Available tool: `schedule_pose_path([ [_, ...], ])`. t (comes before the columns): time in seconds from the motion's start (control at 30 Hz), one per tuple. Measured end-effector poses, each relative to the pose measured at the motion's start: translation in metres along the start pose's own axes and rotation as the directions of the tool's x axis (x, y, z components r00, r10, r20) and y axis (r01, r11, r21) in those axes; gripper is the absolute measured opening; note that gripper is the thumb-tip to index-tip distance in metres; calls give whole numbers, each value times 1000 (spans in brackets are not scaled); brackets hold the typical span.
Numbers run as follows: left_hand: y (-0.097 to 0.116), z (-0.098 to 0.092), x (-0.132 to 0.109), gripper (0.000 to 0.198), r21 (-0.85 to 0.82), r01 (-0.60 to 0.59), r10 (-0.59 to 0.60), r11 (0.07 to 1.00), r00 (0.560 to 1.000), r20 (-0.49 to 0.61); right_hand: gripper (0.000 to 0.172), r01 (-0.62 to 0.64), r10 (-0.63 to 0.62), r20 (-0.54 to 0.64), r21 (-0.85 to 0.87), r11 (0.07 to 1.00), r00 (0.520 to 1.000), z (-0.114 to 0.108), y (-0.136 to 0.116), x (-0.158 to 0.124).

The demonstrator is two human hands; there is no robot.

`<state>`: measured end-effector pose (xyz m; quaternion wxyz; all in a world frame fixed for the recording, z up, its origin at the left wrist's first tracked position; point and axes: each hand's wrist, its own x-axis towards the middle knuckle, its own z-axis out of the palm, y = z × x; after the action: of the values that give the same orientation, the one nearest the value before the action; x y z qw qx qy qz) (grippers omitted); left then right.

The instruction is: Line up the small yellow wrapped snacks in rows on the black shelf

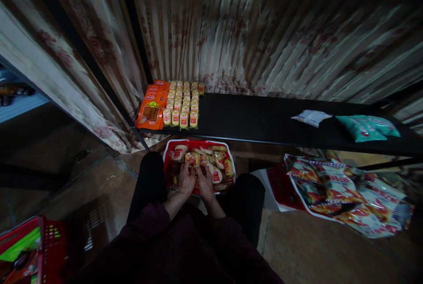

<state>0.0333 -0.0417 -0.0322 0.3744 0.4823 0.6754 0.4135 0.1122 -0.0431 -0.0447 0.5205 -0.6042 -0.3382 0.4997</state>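
Note:
Between my knees stands a red basket with a white rim (233,157), filled with small wrapped snack cakes (216,175). Both of my hands reach down into it, close together. The fingers of my left hand (187,179) curl around small yellow wrapped cakes (192,157) near the basket's middle. Beside it, my right hand (205,182) has its fingers bent against the same group of packs; its fingertips are partly hidden. Ahead on the black shelf (244,116), several rows of matching wrapped cakes (180,103) stand next to orange snack bags (152,107).
Farther right on the shelf lie a white packet (311,117) and teal packets (366,127). A red basket of large snack bags (343,187) stands on the floor to the right. Another red basket (42,248) is at lower left. A dark shelf post (132,20) rises at left, before a curtain (231,33).

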Motion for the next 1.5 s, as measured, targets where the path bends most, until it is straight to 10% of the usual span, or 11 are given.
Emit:
schedule_pose_path([
  [0.63, 9, 11, 3, 47, -25, -160, 159, 987, 987, -6, 57, 57, -75, -140, -130, 990, 987, -11, 0, 14],
  [1.5, 78, 38, 51, 45, -164, -187, 192, 969, 981, 13, 59, 180, -197, -116, -144, 973, 973, -22, -65, 73],
])
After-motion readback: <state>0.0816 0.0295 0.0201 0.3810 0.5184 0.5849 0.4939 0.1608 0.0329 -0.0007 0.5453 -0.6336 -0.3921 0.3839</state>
